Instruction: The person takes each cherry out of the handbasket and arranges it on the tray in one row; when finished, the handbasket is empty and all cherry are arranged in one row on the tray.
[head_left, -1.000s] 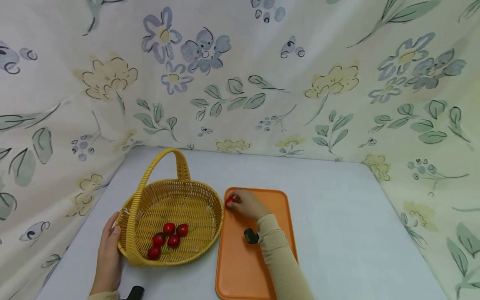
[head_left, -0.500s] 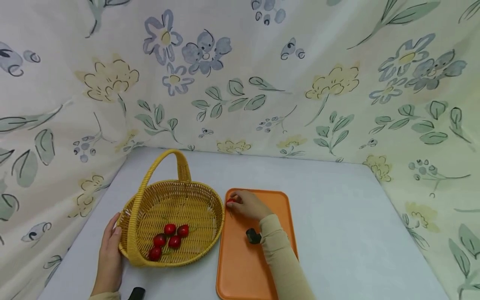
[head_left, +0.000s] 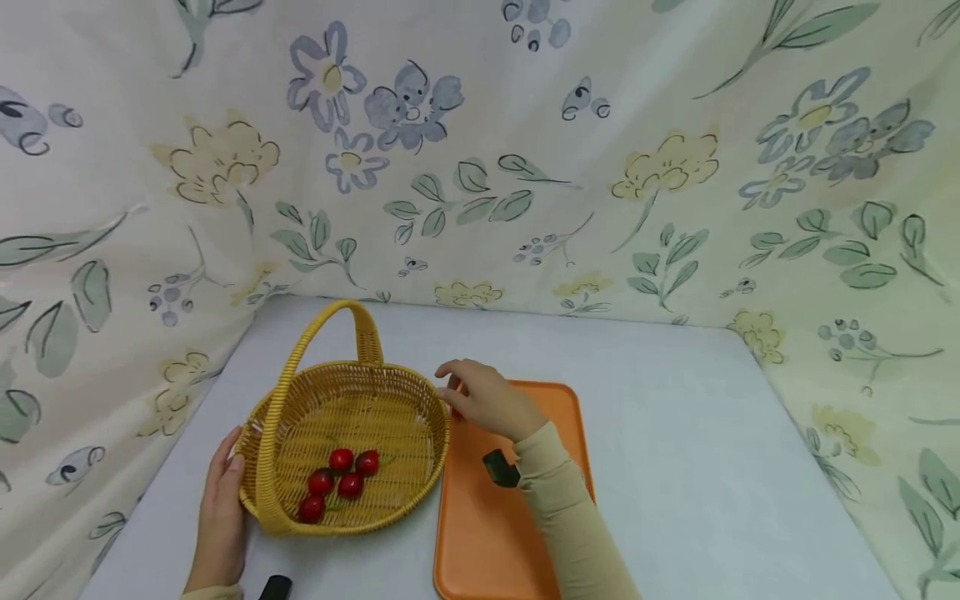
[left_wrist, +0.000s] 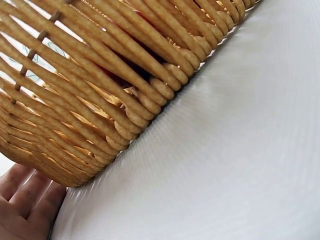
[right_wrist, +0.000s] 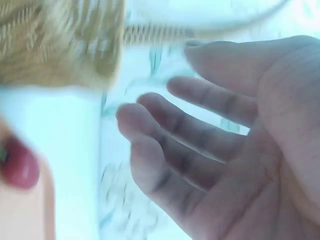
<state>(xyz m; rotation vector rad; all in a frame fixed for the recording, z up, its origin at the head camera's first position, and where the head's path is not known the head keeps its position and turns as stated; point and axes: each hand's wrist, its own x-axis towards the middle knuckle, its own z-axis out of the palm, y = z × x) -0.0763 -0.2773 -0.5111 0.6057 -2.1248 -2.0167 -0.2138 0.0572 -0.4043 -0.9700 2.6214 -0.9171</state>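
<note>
My left hand (head_left: 219, 508) rests against the left side of the yellow wicker basket (head_left: 397, 450), its fairly straight fingers (left_wrist: 37, 192) along the woven wall in the left wrist view. Several red cherries (head_left: 350, 485) lie in the lower left of the basket. Over the far left corner of the orange tray (head_left: 480, 525), my right hand (head_left: 495, 402) has its fingers spread and holds nothing. One cherry (right_wrist: 21, 167) lies on the tray in the right wrist view; in the head view the right hand hides most of it.
The basket's tall arched handle (head_left: 272, 425) rises over its left part. The tray's left edge lies close beside the basket's right rim. White cloth (head_left: 697, 450) covers the table, and a floral curtain (head_left: 480, 150) hangs behind. Black wrist camera mounts (head_left: 501, 468) stick out from the wrists.
My right hand has let go of the cherry at the tray's far left corner. Its fingers have opened, and it has lifted slightly toward the basket rim. The left hand stays against the basket.
</note>
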